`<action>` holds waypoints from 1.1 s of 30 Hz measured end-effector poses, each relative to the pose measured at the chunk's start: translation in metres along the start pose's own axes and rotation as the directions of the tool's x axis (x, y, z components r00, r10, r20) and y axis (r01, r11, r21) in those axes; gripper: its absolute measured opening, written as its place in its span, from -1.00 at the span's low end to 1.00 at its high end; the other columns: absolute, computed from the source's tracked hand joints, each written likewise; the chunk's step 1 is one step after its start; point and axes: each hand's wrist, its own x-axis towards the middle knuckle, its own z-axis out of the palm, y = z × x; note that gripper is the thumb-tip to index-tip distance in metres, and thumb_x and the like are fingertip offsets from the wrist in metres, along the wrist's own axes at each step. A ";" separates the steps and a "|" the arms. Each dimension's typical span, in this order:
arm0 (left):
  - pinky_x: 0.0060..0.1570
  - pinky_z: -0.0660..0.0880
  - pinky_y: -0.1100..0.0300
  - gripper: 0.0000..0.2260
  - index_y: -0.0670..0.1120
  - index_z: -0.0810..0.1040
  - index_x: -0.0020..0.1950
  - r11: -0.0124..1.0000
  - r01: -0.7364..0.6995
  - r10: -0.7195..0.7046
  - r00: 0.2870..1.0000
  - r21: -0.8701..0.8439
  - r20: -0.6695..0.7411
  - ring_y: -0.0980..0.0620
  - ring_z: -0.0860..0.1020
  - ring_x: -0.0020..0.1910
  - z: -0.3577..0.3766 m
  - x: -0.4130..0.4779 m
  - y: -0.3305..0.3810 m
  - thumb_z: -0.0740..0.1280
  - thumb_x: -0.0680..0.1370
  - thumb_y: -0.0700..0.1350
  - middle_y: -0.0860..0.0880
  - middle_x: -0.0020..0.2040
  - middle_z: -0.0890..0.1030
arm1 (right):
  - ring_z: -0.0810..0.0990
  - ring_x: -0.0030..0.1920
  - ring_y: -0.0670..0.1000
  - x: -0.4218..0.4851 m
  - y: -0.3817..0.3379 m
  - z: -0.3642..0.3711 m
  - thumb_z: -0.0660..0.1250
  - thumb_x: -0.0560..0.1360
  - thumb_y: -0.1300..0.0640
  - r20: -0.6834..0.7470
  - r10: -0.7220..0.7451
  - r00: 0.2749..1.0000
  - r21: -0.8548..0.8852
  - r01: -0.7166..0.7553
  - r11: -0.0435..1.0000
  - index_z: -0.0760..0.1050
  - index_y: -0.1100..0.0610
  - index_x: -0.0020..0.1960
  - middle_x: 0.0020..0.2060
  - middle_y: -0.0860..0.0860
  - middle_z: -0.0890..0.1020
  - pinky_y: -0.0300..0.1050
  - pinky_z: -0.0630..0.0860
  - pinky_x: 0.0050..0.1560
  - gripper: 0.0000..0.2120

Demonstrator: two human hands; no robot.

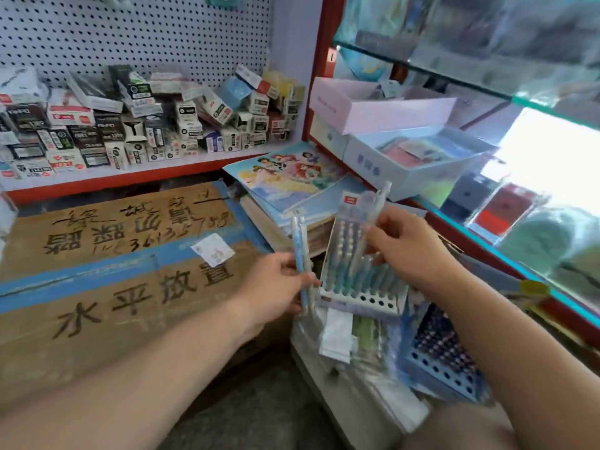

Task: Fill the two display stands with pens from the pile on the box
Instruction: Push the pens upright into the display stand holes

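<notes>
Cardboard box at 9 o'clock. Left hand, centre: fingers clamped on a few blue pens, held upright. At their 3 o'clock, tilted display stand, partly filled. Right hand: fingers pinch a pale pen at the stand's top. Second stand at 5 o'clock.

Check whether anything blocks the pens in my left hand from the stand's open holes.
Nothing visible does. The pens in the left hand sit just left of the stand, whose front-row holes lie uncovered. The right hand holds another pen higher, over the back rows.
</notes>
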 end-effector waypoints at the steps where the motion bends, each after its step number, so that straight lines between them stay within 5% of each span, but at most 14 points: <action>1: 0.00 0.64 -0.18 -0.92 -0.08 0.58 0.04 1.000 0.001 -0.001 1.000 0.009 0.008 -0.10 0.71 -0.04 0.006 0.003 0.000 0.39 0.61 -0.25 -0.09 -0.07 0.74 | 0.70 -0.16 0.18 -0.003 0.010 -0.005 0.39 0.57 0.05 -0.047 0.003 0.999 -0.046 -0.005 0.999 0.56 0.18 -0.08 -0.22 0.15 0.68 0.26 0.65 -0.05 -0.81; 4: 0.02 0.64 -0.20 -0.90 -0.11 0.61 0.12 1.000 0.003 -0.003 1.000 0.028 0.021 -0.13 0.72 -0.02 0.016 0.013 -0.002 0.40 0.61 -0.24 -0.09 -0.05 0.75 | 0.68 -0.17 0.11 -0.007 0.034 -0.016 0.44 0.49 0.12 -0.100 0.011 0.995 -0.086 -0.019 0.996 0.54 0.08 -0.03 -0.22 0.06 0.68 0.22 0.66 -0.03 -0.89; 8: -0.02 0.67 -0.13 -0.87 -0.06 0.61 0.12 0.998 0.003 -0.006 0.999 0.062 0.041 -0.08 0.72 -0.05 0.022 0.021 -0.011 0.41 0.60 -0.23 -0.09 -0.06 0.75 | 0.67 -0.17 -0.05 -0.005 0.047 -0.019 0.48 0.49 0.17 -0.075 0.033 0.997 -0.097 -0.040 0.994 0.40 -0.01 0.08 -0.16 -0.03 0.67 0.02 0.67 -0.09 -0.70; 13: -0.01 0.67 -0.18 -0.83 0.06 0.60 0.06 0.993 -0.014 0.002 0.995 0.114 0.097 -0.05 0.73 -0.04 0.026 0.029 -0.021 0.44 0.58 -0.21 -0.05 -0.06 0.75 | 0.70 -0.11 0.10 -0.001 0.057 -0.012 0.33 0.61 0.07 0.058 0.059 0.997 -0.121 -0.052 0.991 0.49 0.06 0.12 -0.09 0.06 0.68 0.14 0.68 -0.06 -0.88; 18: 0.02 0.66 -0.19 -0.82 0.11 0.60 0.04 0.989 -0.013 -0.005 0.993 0.149 0.118 -0.04 0.72 0.00 0.032 0.035 -0.026 0.46 0.57 -0.19 -0.04 -0.02 0.75 | 0.64 -0.14 -0.02 -0.001 0.067 -0.008 0.35 0.60 0.07 0.062 0.025 0.998 -0.280 -0.007 0.960 0.52 0.03 -0.03 -0.15 -0.05 0.64 -0.28 0.54 -0.28 -0.94; 25: 0.00 0.68 -0.16 -0.83 0.04 0.63 0.13 0.985 -0.011 -0.013 0.990 0.174 0.138 -0.01 0.72 -0.02 0.034 0.043 -0.032 0.46 0.57 -0.16 -0.02 -0.03 0.75 | 0.63 -0.19 -0.03 0.003 0.072 -0.004 0.39 0.54 0.12 0.031 0.017 0.999 -0.337 -0.005 0.942 0.54 0.03 -0.18 -0.23 -0.04 0.65 -0.15 0.59 -0.24 -0.87; 33: -0.01 0.68 -0.13 -0.81 -0.01 0.63 0.18 0.986 -0.005 -0.021 0.988 0.165 0.156 0.00 0.73 -0.04 0.032 0.043 -0.035 0.45 0.58 -0.19 -0.02 -0.03 0.75 | 0.65 -0.16 -0.08 0.002 0.073 -0.007 0.41 0.53 0.14 0.044 0.052 0.998 -0.336 -0.034 0.941 0.60 0.02 -0.14 -0.21 -0.07 0.67 -0.09 0.65 -0.13 -0.92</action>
